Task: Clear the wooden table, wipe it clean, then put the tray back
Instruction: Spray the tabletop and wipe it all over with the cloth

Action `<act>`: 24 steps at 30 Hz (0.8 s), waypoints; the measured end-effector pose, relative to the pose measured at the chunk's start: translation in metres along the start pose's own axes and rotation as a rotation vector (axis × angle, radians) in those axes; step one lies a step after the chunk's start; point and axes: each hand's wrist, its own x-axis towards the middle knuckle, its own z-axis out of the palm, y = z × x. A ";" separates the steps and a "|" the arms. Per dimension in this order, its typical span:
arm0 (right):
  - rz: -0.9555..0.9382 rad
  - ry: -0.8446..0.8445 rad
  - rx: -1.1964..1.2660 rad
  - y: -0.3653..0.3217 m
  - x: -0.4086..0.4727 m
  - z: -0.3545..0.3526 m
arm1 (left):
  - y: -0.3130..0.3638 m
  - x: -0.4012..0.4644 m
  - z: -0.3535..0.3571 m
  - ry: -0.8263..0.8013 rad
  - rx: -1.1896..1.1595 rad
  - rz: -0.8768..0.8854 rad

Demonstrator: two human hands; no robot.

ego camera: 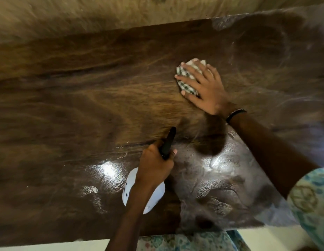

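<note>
Right hand point(203, 87) flat on checked cloth point(186, 77), grip spread, fingers straight, pressing cloth to wooden counter point(85, 91) mid-right; likely palm pressure for wiping stroke. Left hand point(154, 160) grip curled round black nozzle of spray bottle point(148, 185), white body under wrist, held over near edge, nozzle aimed at surface; probably ready to wet next patch. Wet sheen and streaks near front. Tray not in view. Count: one cloth, one bottle, two hands, one wristband point(235, 115).
</note>
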 end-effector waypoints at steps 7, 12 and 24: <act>-0.380 -0.112 0.053 -0.097 -0.049 0.034 | 0.002 0.000 -0.020 0.060 0.000 -0.007; -0.264 -0.188 -0.061 -0.032 -0.099 0.012 | 0.000 0.002 -0.026 0.037 0.004 -0.006; -0.096 -0.023 0.029 -0.109 -0.049 0.040 | -0.004 -0.003 -0.016 0.060 -0.027 0.008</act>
